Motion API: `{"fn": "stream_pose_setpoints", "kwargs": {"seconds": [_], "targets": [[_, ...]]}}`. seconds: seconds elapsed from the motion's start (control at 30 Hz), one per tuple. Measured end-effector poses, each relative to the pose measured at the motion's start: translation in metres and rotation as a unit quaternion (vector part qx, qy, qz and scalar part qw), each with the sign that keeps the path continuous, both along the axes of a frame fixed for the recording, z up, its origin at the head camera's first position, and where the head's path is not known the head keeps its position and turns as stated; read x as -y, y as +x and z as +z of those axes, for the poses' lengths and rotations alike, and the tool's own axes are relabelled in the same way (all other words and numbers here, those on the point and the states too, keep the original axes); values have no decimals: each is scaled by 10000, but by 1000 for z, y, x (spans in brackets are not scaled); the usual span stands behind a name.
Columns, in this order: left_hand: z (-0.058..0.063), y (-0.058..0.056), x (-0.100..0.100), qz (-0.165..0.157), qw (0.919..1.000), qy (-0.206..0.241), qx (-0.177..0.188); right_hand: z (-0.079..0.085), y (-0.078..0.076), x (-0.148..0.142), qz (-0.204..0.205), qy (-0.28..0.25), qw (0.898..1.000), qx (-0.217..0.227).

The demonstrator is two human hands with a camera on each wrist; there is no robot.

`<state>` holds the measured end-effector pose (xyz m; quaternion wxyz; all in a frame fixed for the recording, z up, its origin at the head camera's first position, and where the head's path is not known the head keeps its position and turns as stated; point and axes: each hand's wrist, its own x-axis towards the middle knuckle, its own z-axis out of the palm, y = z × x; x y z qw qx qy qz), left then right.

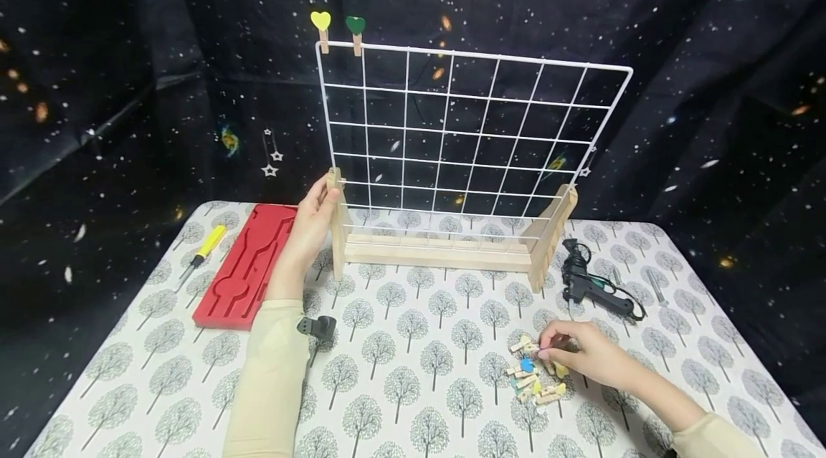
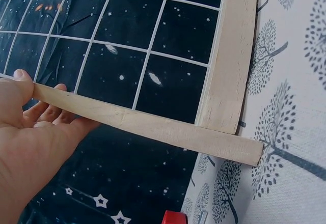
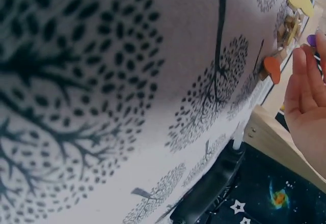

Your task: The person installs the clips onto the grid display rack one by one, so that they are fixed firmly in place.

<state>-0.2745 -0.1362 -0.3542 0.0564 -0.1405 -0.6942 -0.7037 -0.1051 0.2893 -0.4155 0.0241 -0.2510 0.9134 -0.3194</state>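
Clothespins: a small heap of wooden clothespins (image 1: 534, 375) with coloured heart tops lies on the bench at about 5 o'clock from the wire grid stand, near the front right edge.
Right hand: the right hand (image 1: 584, 354) rests at the 2 o'clock side of the heap, fingertips curled and pinching one pin at the top of the pile (the wrist view shows hearts in orange (image 3: 272, 68) and yellow (image 3: 301, 1) just beside the fingers (image 3: 304, 84)).
Grid stand: a white wire grid (image 1: 474, 132) stands upright in a wooden base (image 1: 439, 251) mid-bench, at 12 o'clock from the heap.
Left hand: the left hand (image 1: 311, 223) holds the stand's left wooden upright (image 1: 336, 221), thumb over the slat and fingers behind it, loosely spread (seen plainly from the left wrist (image 2: 30, 132)).
Pinned hearts: a yellow heart pin (image 1: 320, 28) and a green heart pin (image 1: 355, 32) are clipped side by side on the grid's top left corner.
Glue gun: a black glue gun (image 1: 590, 287) lies at 4 o'clock from the stand, just beyond the right hand.
Red tray: a red moulded tray (image 1: 248, 264) lies at 9 o'clock from the stand.
Screwdriver: a yellow-handled screwdriver (image 1: 203, 249) lies just left of the tray.
Bench: a cloth printed with grey trees covers the bench (image 1: 413, 386).
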Motion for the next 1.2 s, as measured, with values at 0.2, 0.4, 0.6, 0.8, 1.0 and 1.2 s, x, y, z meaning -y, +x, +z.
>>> {"fn": "stream_pose_setpoints", "kwargs": {"seconds": [0.2,0.4,0.6,0.8,1.0,1.2], "targets": [[7,7,-3,22,9999,-103,11,7,2,2,-119,-134,9998,129],[7,6,-1,23,10000,-35,-11,28,2,19,-548,-585,9940,744],[-6,-5,2,21,10000,51,-62,44,-9,37,-206,-808,9959,345],[-12,-10,0,66,9999,-12,-77,56,-41,57,79,-1490,9876,488],[-12,-10,-1,48,9999,-65,-74,113,-73,99,246,-1756,9837,290],[-9,-10,-1,99,9999,-34,-68,194,-96,138,-140,-1929,9811,-52]]}}
